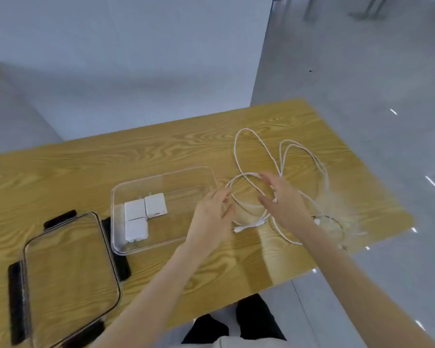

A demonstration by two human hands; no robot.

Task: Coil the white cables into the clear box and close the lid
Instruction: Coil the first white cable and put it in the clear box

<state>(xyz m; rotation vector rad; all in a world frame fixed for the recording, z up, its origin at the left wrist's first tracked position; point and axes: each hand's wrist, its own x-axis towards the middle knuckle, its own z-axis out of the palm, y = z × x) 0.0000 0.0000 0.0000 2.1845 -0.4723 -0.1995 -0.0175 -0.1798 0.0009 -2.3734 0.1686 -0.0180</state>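
A yellow wood-grain desk (pixel 60 177) is spread under the fingers. Three white square plastic charger blocks (pixel 143 214) are clustered together just left of the fingers. A glossy grey floor (pixel 362 71) is seen beyond and right of them.

From my remote station: a wood-grain table (pixel 86 172) stands against a pale blue-grey wall (pixel 123 59), on a glossy grey floor (pixel 374 84) streaked with light reflections; metal furniture legs (pixel 369 8) show far right.
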